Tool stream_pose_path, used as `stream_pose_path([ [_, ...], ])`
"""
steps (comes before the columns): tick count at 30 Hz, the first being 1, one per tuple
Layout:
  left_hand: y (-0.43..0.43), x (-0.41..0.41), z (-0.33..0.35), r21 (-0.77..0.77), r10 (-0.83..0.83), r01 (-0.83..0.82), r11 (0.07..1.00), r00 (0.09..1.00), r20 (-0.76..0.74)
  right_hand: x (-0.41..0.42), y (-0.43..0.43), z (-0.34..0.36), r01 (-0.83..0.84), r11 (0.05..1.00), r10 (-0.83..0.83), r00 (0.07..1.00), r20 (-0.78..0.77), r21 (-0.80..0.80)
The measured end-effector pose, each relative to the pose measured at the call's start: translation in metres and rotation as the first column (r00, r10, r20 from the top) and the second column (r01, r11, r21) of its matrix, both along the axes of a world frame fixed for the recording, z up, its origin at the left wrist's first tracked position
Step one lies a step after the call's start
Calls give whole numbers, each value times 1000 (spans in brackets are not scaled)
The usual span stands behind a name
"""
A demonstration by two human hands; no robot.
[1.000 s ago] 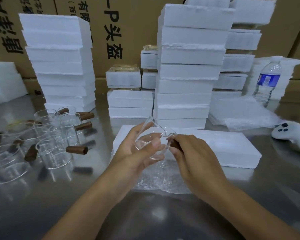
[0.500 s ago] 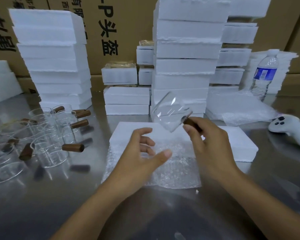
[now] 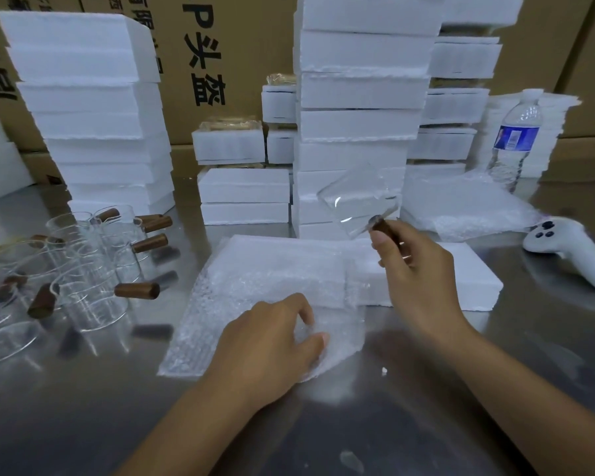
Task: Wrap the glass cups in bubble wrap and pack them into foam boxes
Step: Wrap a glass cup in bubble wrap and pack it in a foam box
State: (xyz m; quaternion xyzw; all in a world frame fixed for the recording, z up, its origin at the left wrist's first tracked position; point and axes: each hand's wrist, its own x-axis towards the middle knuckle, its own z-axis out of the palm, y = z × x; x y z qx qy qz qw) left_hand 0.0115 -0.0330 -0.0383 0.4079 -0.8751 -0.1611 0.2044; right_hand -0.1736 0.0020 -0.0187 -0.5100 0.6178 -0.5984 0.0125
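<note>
My right hand [image 3: 413,266] pinches the brown wooden handle of a clear glass cup [image 3: 356,201] and holds it tilted in the air above the table. A sheet of bubble wrap [image 3: 255,290] lies flat in front of me, partly over a flat foam box [image 3: 468,273]. My left hand [image 3: 272,341] presses down on the sheet's near edge, fingers curled onto it. Several more glass cups with wooden handles [image 3: 93,269] stand grouped at the left.
Tall stacks of white foam boxes stand at the back left [image 3: 86,108] and centre [image 3: 358,108], with shorter stacks between. A pile of bubble wrap [image 3: 461,207], a water bottle [image 3: 516,139] and a white controller [image 3: 571,245] lie at the right. Cardboard cartons line the back.
My left hand let go of the cup and dropped onto the bubble wrap. My right hand lifted the cup by its handle up and to the right.
</note>
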Motion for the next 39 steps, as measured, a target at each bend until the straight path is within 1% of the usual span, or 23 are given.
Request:
stream_pose_path([
  [3, -2, 1, 1, 42, 28, -28, 999, 1000, 6, 1, 0, -1, 3, 1000, -3, 998, -57, 4],
  [5, -2, 0, 2, 61, 37, -34, 998, 999, -33, 2, 1, -1, -4, 1000, 3, 997, -76, -6],
  [6, -3, 0, 2, 72, 45, -39, 997, 996, -74, 3, 1, -1, -8, 1000, 7, 997, -80, -14],
  [8, -5, -1, 3, 105, 73, -52, 993, 975, -209, 3, 1, -1, -14, 999, 11, 997, -80, -33],
  [11, -10, -3, 6, 156, 127, -63, 986, 889, -441, 3, 2, 1, -11, 998, 5, 995, -97, -57],
  [13, -12, -3, 7, 183, 145, -51, 982, 822, -551, 1, 2, 1, 2, 999, -9, 991, -133, -53],
  [16, -14, -4, 8, 193, 161, -38, 980, 720, -675, -1, 3, -1, 63, 998, -66, 969, -240, -20],
  [18, -13, -4, 9, 193, 166, -34, 981, 671, -722, -1, 5, -1, 119, 993, -114, 937, -329, -5],
  [22, -13, -4, 12, 163, 164, -57, 985, 612, -774, 1, 7, -1, 205, 978, -161, 869, -468, 44],
  [25, -13, -3, 14, 138, 159, -81, 987, 587, -794, 2, 7, -1, 228, 971, -168, 869, -466, 75],
  [30, -12, -2, 18, 106, 141, -96, 990, 531, -836, 0, 7, 0, 270, 960, -206, 865, -458, 78],
  [32, -11, -2, 18, 93, 122, -81, 992, 533, -837, 1, 8, 1, 266, 961, -196, 853, -483, 79],
  [36, -7, -3, 19, 27, 31, -15, 1000, 576, -817, 7, 10, 5, 226, 971, -142, 806, -574, 77],
  [39, -3, -3, 21, -43, -47, 21, 999, 612, -789, 9, 11, 7, 193, 974, -81, 790, -607, 121],
])
